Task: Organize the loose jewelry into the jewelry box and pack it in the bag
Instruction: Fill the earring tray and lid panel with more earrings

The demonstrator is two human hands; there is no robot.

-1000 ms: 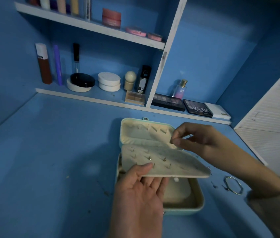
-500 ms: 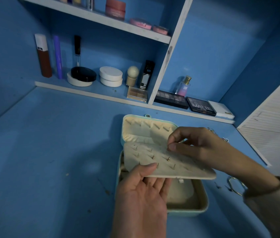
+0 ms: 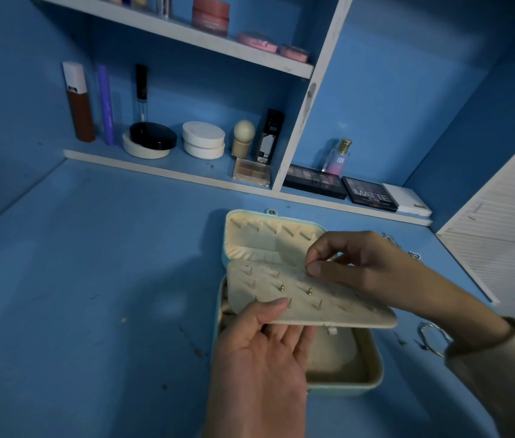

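A mint-green jewelry box (image 3: 360,385) with cream lining lies open on the blue desk, its lid standing up at the back. My left hand (image 3: 262,358) holds the cream earring panel (image 3: 338,306) from below, thumb on its front edge, tilted over the box. Two small gold studs (image 3: 281,288) sit in the panel. My right hand (image 3: 354,267) pinches something tiny at the panel's upper edge; I cannot make out what it is. A silver bracelet (image 3: 433,339) lies on the desk right of the box. More silver jewelry (image 3: 414,255) shows behind my right wrist.
Shelves at the back carry cosmetics: a brown bottle (image 3: 78,102), round compacts (image 3: 203,139), eyeshadow palettes (image 3: 370,192) and a perfume bottle (image 3: 338,156). A white slatted panel (image 3: 509,235) stands at the right. No bag is in view.
My right hand's pinched fingertips have slid slightly down onto the panel's upper edge. The left hand keeps the same hold on the panel. The view has dipped a little.
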